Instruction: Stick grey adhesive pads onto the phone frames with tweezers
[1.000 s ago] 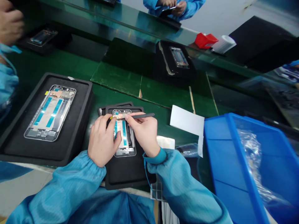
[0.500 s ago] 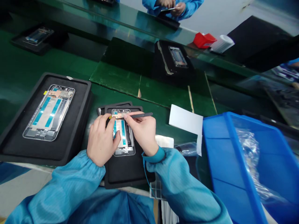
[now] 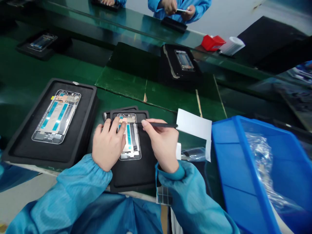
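Observation:
My left hand [image 3: 109,144] rests with fingers spread flat on the left side of a phone frame [image 3: 130,136] that lies in a black foam tray [image 3: 133,172] in front of me. My right hand [image 3: 162,143] is closed on dark tweezers [image 3: 159,124], whose tip points left toward the top of the phone frame, where a copper-coloured part shows. The right hand sits just right of the frame, over the tray's edge.
A second phone frame [image 3: 57,116] lies in a larger black tray [image 3: 21,143] at left. A blue bin [image 3: 243,152] with plastic bags stands at right, a white card [image 3: 195,125] beside it. More trays with phones [image 3: 184,60] sit farther back. Another person's hands [image 3: 179,8] work at the far side.
My right hand has drawn the tweezers to the right, off the top of the phone frame. My left hand stays on the frame. The view shifted slightly.

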### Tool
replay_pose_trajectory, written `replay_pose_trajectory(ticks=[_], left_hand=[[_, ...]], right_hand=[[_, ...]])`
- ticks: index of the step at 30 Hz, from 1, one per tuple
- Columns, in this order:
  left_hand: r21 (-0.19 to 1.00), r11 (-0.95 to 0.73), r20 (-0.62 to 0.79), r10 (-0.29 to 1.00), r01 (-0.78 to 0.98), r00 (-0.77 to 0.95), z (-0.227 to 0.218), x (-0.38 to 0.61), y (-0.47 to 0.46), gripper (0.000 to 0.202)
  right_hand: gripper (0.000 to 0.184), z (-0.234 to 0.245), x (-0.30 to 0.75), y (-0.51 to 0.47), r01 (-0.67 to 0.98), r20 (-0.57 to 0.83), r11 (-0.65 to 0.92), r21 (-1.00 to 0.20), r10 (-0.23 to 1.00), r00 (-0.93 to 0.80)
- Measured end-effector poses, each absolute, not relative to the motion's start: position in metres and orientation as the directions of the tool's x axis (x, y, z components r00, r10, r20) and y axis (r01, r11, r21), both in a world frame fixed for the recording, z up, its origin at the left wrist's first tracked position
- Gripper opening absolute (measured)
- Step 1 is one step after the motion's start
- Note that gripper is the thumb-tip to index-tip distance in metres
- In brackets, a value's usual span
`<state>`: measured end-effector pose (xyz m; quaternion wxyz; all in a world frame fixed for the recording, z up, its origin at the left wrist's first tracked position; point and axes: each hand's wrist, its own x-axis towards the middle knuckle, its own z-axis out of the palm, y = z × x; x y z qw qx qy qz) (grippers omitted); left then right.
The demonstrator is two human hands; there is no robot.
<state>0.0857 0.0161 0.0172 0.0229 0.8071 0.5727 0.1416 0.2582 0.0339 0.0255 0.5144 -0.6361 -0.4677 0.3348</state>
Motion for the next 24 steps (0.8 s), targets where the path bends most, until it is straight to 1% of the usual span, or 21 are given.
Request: replay_pose_trajectory(ticks=[2, 4, 6, 8, 10, 12, 14, 17, 19, 21, 24], left_hand=[[0.307, -0.294, 0.232, 0.945, 0.905, 0.229, 0.018, 0.082, 0.008, 0.049], [0.439, -0.181, 0.234, 0.969, 0.88, 0.083, 0.016, 0.077, -0.007, 0.059], [0.541, -0.065, 0.147, 0.989, 0.838, -0.018, 0.012, 0.074, -0.025, 0.062], [0.603, 0.01, 0.029, 0.999, 0.797, -0.035, 0.008, 0.073, -0.041, 0.059], [0.663, 0.038, -0.006, 0.999, 0.748, -0.045, 0.004, 0.077, -0.05, 0.058], [0.728, 0.034, 0.034, 0.996, 0.685, -0.085, 0.005, 0.081, -0.051, 0.057], [0.803, 0.015, 0.068, 0.991, 0.596, -0.117, 0.011, 0.083, -0.049, 0.056], [0.913, 0.007, 0.05, 0.991, 0.408, -0.128, 0.035, 0.073, -0.043, 0.058], [0.94, 0.028, 0.02, 0.99, 0.339, -0.139, 0.06, 0.054, -0.038, 0.06], [0.922, 0.053, 0.026, 0.98, 0.384, -0.197, 0.087, 0.025, -0.029, 0.06], [0.871, 0.162, -0.027, 0.958, 0.463, -0.286, 0.121, -0.026, -0.013, 0.06]], right_hand=[[0.022, 0.023, 0.269, 0.012, 0.224, 0.052, -0.042, -0.974, 0.915, 0.4], [0.021, 0.013, 0.28, -0.013, 0.19, 0.027, -0.069, -0.979, 0.888, 0.458], [0.022, 0.0, 0.288, -0.036, 0.112, -0.046, -0.108, -0.988, 0.89, 0.453], [0.024, -0.012, 0.29, -0.052, 0.036, -0.099, -0.128, -0.991, 0.891, 0.443], [0.026, -0.017, 0.288, -0.06, -0.021, -0.108, -0.111, -0.994, 0.881, 0.46], [0.026, -0.013, 0.282, -0.061, -0.064, -0.09, -0.067, -0.996, 0.86, 0.503], [0.026, -0.001, 0.275, -0.06, -0.101, -0.065, -0.012, -0.995, 0.836, 0.545], [0.021, 0.03, 0.264, -0.059, -0.162, -0.014, 0.094, -0.982, 0.826, 0.563], [0.016, 0.052, 0.261, -0.059, -0.231, 0.019, 0.172, -0.958, 0.839, 0.543], [0.013, 0.069, 0.263, -0.062, -0.287, 0.049, 0.228, -0.93, 0.853, 0.52], [0.013, 0.076, 0.279, -0.069, -0.309, 0.054, 0.231, -0.923, 0.871, 0.488]])
